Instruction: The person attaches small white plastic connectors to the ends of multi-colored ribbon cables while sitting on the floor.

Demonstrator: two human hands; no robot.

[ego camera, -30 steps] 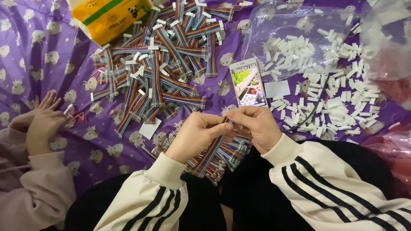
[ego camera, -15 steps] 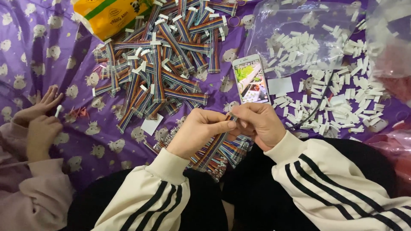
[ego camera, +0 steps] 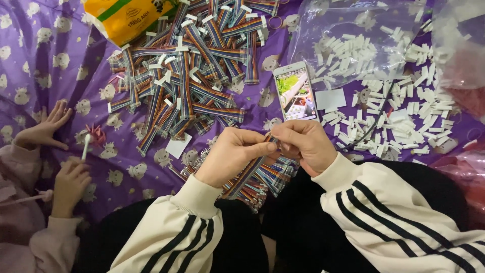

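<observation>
Two bare hands meet at the centre of the scene, above the wearer's lap. The work surface is a purple cloth with a pale animal print [ego camera: 45, 30], spread flat and filling the view; no walls or furniture show.

On the far side, left of centre, lies a heap of rainbow-striped flat ribbon cables with white end connectors [ego camera: 192, 76], stacked criss-cross. A yellow and green cardboard box [ego camera: 126, 17] sits at the far edge, touching that heap. A white smartphone with a lit screen [ego camera: 296, 92] lies face up just beyond the hands. To the right, loose small white plastic connector pieces [ego camera: 399, 106] are scattered, some lying in a clear plastic bag [ego camera: 328, 30].

The left hand [ego camera: 230, 156] is clenched in a pinch, thumb and forefinger grasping one rainbow ribbon cable [ego camera: 252, 169] that runs diagonally down toward the lap. The right hand [ego camera: 303, 144] is curled over the cable's upper end, fingertips pressed against it; the detail under them cannot be made out. A second bundle of similar cables [ego camera: 270, 177] rests on the lap beneath both hands. Both forearms wear cream sleeves with black stripes.

At the near left, another person's two hands [ego camera: 55, 151] in pink sleeves rest on the cloth, one holding a thin white stick [ego camera: 85, 145].
</observation>
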